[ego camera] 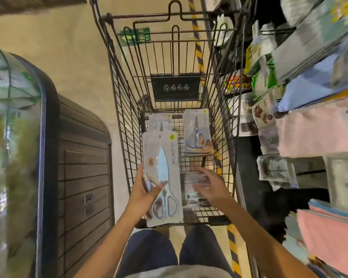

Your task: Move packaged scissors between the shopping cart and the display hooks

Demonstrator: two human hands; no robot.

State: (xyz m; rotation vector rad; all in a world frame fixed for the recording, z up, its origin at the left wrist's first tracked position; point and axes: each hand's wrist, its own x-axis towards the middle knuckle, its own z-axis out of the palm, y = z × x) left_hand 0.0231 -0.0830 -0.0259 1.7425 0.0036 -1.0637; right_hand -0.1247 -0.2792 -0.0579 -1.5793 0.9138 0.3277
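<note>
A wire shopping cart [127,121] stands right in front of me. My left hand [144,192] grips a stack of packaged scissors [165,157] above the cart's near end, thumb across the front pack. My right hand [210,186] hovers over the cart with fingers spread and holds nothing; under it lies a dark pack [191,184] on the cart floor. Another scissors pack [197,133] leans at the far right of the basket, and one more pack [159,121] lies at the far left. No display hooks can be made out in the blurred shelving.
Shelves on the right carry blurred packaged goods [265,117] and pink and blue cloths [317,129]. A dark wood-panelled display unit [82,157] stands to the left with a clear curved cover [12,117] beside it. Yellow-black floor tape [233,249] runs along the right.
</note>
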